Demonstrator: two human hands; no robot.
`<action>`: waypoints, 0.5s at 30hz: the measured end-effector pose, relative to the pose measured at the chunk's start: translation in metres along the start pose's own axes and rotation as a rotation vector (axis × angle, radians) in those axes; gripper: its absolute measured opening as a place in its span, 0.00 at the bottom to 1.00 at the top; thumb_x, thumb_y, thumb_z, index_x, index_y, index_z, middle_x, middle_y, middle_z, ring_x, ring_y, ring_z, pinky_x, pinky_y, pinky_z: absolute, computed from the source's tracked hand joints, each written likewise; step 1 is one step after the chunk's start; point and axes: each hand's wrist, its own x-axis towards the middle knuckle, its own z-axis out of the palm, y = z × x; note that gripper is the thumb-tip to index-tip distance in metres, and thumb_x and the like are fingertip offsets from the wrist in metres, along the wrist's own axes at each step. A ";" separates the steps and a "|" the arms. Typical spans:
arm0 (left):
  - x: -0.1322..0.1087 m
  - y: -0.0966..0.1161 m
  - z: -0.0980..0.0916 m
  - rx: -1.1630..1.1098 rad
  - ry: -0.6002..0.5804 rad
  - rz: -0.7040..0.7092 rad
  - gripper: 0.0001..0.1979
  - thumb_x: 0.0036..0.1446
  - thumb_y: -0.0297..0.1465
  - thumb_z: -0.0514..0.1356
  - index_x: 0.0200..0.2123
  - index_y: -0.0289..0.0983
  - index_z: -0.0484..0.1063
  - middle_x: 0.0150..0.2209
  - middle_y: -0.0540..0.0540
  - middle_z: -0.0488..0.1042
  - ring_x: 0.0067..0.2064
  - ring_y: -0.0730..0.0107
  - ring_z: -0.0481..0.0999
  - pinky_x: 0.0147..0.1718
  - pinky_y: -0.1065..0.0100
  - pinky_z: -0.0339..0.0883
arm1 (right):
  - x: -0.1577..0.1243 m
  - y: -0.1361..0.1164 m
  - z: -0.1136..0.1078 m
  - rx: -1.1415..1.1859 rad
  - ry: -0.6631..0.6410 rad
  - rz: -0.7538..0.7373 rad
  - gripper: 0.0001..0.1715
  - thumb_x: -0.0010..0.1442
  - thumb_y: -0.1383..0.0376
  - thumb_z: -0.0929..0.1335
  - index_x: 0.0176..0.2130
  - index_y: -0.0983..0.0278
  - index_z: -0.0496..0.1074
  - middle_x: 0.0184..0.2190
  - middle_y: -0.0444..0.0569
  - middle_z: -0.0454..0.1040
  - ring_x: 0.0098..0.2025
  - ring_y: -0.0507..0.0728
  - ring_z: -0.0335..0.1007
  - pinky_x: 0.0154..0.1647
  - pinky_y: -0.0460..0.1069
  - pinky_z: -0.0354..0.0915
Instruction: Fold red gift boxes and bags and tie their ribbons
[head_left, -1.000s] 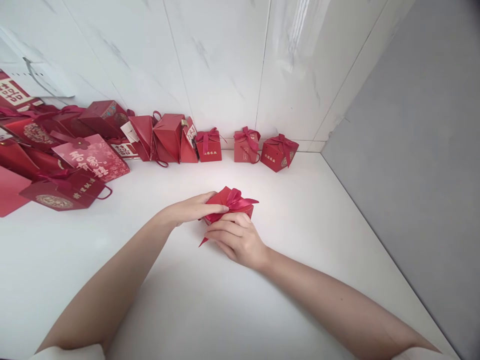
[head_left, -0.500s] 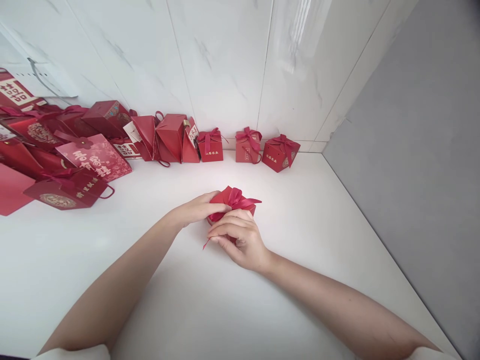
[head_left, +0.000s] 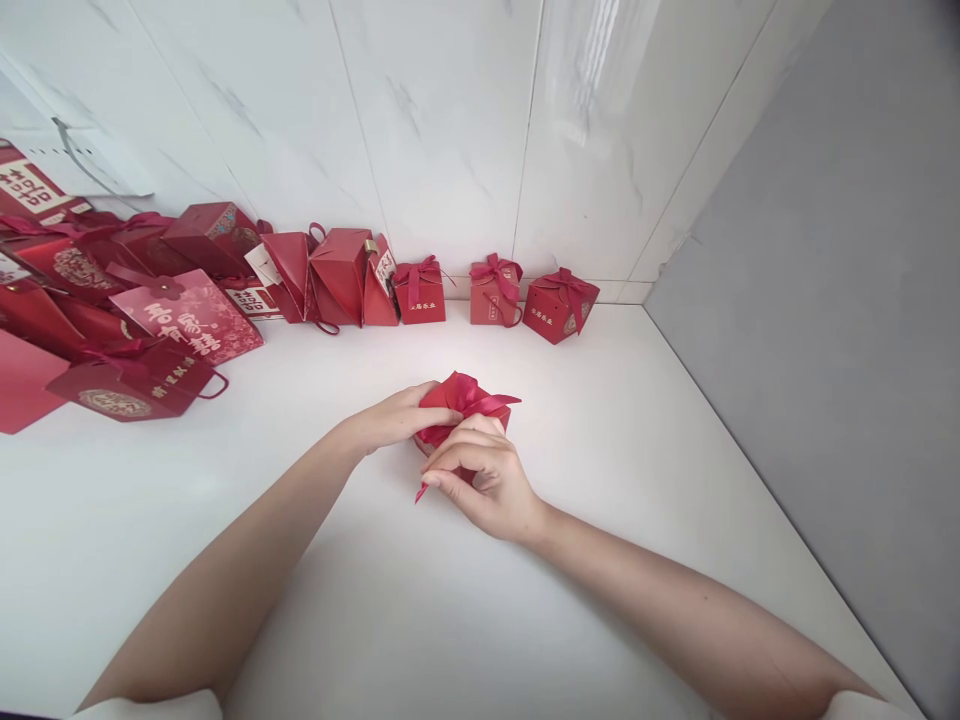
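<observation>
A small red gift box (head_left: pixel 442 391) stands on the white table in front of me, with a shiny crimson ribbon bow (head_left: pixel 467 396) on its top. My left hand (head_left: pixel 394 420) is closed around the box's left side, its thumb lying over the ribbon. Between the thumb and index finger of my right hand (head_left: pixel 491 485) is a ribbon end, its pointed tip (head_left: pixel 420 494) sticking out below. The other right fingers bend over the front of the box and hide much of it.
Three ribboned red boxes stand by the tiled wall: a small one (head_left: pixel 421 300), a middle one (head_left: pixel 491 300) and a wider one (head_left: pixel 551 312). Several red boxes and bags crowd the left, including a dark red box (head_left: pixel 150 385). The table edge (head_left: pixel 750 455) runs down the right.
My right thumb and index finger have shifted slightly right with the ribbon end, and the bow's loop looks flatter. The left hand stays in place on the box.
</observation>
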 end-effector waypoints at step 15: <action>0.002 -0.002 0.000 -0.020 -0.008 0.006 0.14 0.54 0.44 0.62 0.35 0.40 0.68 0.35 0.52 0.69 0.38 0.68 0.67 0.38 0.67 0.61 | 0.002 -0.002 -0.003 0.088 -0.007 0.012 0.15 0.67 0.58 0.69 0.29 0.60 0.76 0.29 0.43 0.81 0.32 0.53 0.70 0.45 0.54 0.63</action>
